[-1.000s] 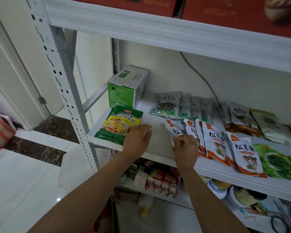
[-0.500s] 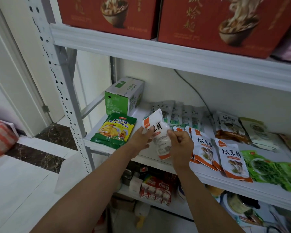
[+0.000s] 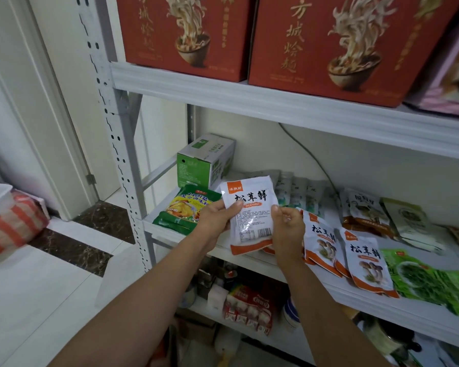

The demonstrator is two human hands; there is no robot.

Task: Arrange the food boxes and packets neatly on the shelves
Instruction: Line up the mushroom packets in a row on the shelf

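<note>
Far left there was a red-and-white striped bag (image 3: 13, 226) on the floor, then the shelf's white punched upright (image 3: 122, 160). Up on the top shelf (image 3: 249, 102) two big red noodle boxes (image 3: 183, 35) sat side by side. On the middle shelf (image 3: 355, 300) a green box (image 3: 202, 162) stood at the back left corner, with a yellow-green seasoning packet (image 3: 186, 210) lying flat right in front of it. The person's left hand (image 3: 217, 221) had its thumb pressed on the face of a white packet (image 3: 249, 213), fingers curled round behind its left edge. That packet was up in the air just in front of the middle shelf, roughly upright, a bit tilted, orange strip at the bottom. The right hand (image 3: 288, 231) pinched its right edge, fingers bunched together. Just right of that hand, matching mushroom packets (image 3: 366, 260) lay overlapping along the shelf front, and a green veggie packet (image 3: 429, 282) lay beside them at the far end.
</note>
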